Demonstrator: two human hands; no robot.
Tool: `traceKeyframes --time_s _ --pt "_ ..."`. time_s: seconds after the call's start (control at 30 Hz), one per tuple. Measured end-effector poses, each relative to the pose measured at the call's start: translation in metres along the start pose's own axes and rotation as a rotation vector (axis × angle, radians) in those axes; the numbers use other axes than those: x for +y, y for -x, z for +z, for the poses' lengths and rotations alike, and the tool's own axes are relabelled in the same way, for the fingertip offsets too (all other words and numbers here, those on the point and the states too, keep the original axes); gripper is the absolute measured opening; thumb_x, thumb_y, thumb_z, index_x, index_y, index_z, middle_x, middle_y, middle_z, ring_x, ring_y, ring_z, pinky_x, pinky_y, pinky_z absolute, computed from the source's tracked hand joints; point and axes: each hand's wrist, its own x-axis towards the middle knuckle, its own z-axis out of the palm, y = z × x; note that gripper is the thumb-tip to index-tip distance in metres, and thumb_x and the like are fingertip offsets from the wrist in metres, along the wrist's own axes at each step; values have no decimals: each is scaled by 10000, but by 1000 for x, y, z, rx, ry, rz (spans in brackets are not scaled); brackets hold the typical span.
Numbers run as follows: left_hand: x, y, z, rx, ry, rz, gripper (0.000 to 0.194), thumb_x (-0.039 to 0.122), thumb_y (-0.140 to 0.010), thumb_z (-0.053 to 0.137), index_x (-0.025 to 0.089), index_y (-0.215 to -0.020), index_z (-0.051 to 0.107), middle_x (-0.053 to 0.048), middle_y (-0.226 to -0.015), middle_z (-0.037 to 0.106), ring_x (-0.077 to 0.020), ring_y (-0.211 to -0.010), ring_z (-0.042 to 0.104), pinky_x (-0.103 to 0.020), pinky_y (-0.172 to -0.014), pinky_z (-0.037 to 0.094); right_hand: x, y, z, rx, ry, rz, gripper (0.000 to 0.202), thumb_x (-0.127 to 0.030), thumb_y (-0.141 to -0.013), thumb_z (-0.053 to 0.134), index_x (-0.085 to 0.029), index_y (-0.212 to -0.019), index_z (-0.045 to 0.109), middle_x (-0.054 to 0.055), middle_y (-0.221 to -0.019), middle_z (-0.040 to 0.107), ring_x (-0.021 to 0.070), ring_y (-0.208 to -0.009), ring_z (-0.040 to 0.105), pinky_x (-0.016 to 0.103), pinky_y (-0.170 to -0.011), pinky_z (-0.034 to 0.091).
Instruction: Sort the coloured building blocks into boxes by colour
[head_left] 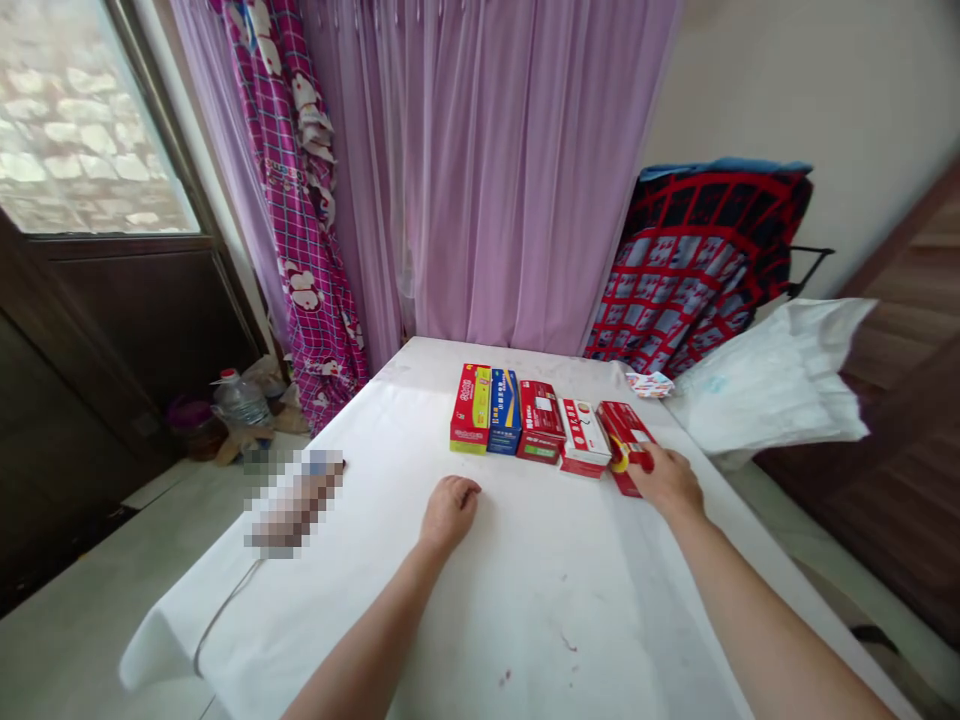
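Near the right end of a row of small cartons, my right hand [671, 482] has its fingers on a red box [625, 482] with a yellow patch, which lies at a slant on the table. My left hand [450, 512] rests on the white tabletop with its fingers curled in, and nothing shows in it. Left of the red box stand a white and red box [583, 432], a dark red box [541, 415], a blue box [505, 410] and a red and yellow-green box [471, 408], side by side.
A white cloth covers the table [540, 570]. On its left lies a blurred-out object [296, 505] with a cord. A white plastic bag [772, 375] and a small patterned packet [650, 385] are at the right edge. Purple curtains [510, 180] hang behind; a water bottle [241, 398] stands left.
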Motion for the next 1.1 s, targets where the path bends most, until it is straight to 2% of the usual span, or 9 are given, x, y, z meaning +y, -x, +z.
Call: traceKeyframes --time_s 0.17,0.3,0.57,0.63,0.73,0.8,0.87,0.93,1.1 --pt "0 -3 -2 -3 55 20 224 137 -784 481 204 -825 691 -61 -899 709 -214 -935 619 -382 -921 470 16 71 -23 77 -65 37 467 -365 -779 506 -229 -1212 615 112 -1164 556 280 -1057 554 392 -911 439" --pt "3 -1 -3 -23 121 29 199 172 -775 492 202 -796 687 -76 -890 701 -242 -954 607 -409 -933 453 16 124 -25 183 -227 -4 461 -369 -754 499 -226 -1175 621 105 -1228 534 276 -1104 527 409 -965 423" --pt "12 19 -8 -79 401 -84 67 233 -687 630 234 -724 685 -60 -844 693 -287 -1078 570 -453 -1051 370 10 193 -30 310 -426 -11 422 -418 -769 513 -220 -1130 607 120 -1234 543 292 -1131 527 457 -957 445" --pt "18 27 -3 -69 515 -168 126 265 -669 679 232 -791 686 -72 -950 696 -293 -1148 545 -448 -1075 354 6 210 -30 308 -500 -52 416 -411 -796 516 -217 -1159 580 121 -1227 551 282 -1132 538 446 -949 465" --pt "35 44 8 -34 705 -332 472 400 -708 696 209 -1129 602 -136 -1356 530 -306 -1276 469 -430 -1041 404 -15 233 -26 269 -575 -186 397 -356 -833 524 -225 -1208 550 116 -1261 540 264 -1167 529 426 -955 481" --pt "49 53 13 -39 841 -430 646 513 -757 651 203 -1294 473 -165 -1484 388 -304 -1322 436 -405 -1015 433 -37 243 -20 249 -577 -282 392 -304 -844 524 -229 -1228 542 116 -1291 523 260 -1198 513 430 -977 474" --pt "61 58 12 -63 977 -487 673 586 -801 578 197 -1329 427 -173 -1473 409 -283 -1315 455 -367 -994 452 -60 249 -14 244 -582 -356 399 -267 -852 514 -231 -1249 528 119 -1308 507 259 -1213 505 439 -985 472" --pt "67 58 6 -89 1094 -518 647 617 -816 541 200 -1302 450 -167 -1380 520 -271 -1234 539 -354 -938 490 -78 250 -9 238 -602 -414 416 -247 -853 508 -230 -1269 508 125 -1320 489 263 -1223 498 451 -988 472" --pt "66 44 -18 -47 1200 -634 730 585 -718 688 274 -1314 405 -119 -1156 659 -225 -850 683 -350 -690 548 -109 244 -7 155 -610 -508 435 -221 -810 532 -212 -1244 538 130 -1322 482 263 -1227 491 425 -1002 461"
